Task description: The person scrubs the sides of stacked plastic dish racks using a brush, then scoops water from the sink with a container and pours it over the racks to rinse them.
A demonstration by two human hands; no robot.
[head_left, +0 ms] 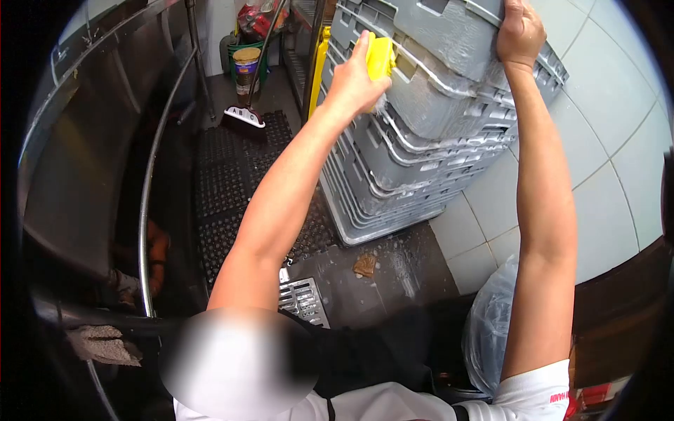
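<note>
Gray crates [421,119] stand in a tall nested stack on the floor [414,274], close to the tiled wall [604,147], and we have both arms stretched out to the upper part of it. Our left hand [353,83] has its grip pressed together around a yellow brush [380,59], whose pale bristles seem to show below the fingers, against the side of an upper crate. Our right hand [521,35] lies on the top crate's edge, apparently to steady it; we cannot tell whether that grip pinches the rim or only leans on it, since the fingers are partly turned away.

As for progress, we judge the scrubbing to be under way. Whitish, wet-looking streaks cover the facing sides of the upper crates, and pale traces run along several rims lower down. The lowest crates show less of this on their narrow visible edges, so some of the stack is probably left to do, though we cannot tell which faces are finished. White residue remains on the upper sides, so rinsing seems not yet done there. Near the stack's foot, a brown scrap [365,264] lies on the floor.
</note>
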